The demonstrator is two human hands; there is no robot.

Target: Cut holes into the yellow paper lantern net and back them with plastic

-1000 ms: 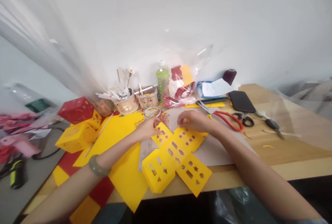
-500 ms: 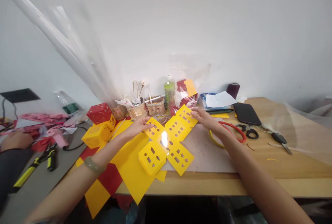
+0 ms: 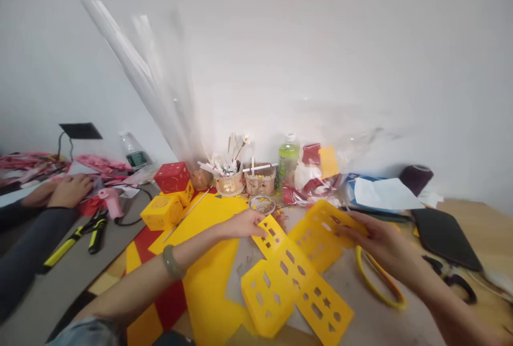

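Observation:
A yellow paper cutout hangs between my hands above the table; it is a folding net with small shapes cut through its panels. My left hand pinches the corner of its upper left panel. On the other side, my right hand grips the upper right part, which is tilted up and slightly blurred. Under and left of the cutout lies a large yellow sheet. A red paper cube and a yellow paper cube stand beyond my left forearm.
Baskets of small tools, a green-labelled bottle and a plastic bag line the wall. To the right are a yellow ring, a black phone and scissors. A co-worker's hands and yellow-black pliers are at left.
The view has swung left and closer in. The cutout has been turned, its right panels now tilted up in my right hand. The co-worker's hands now show more fully.

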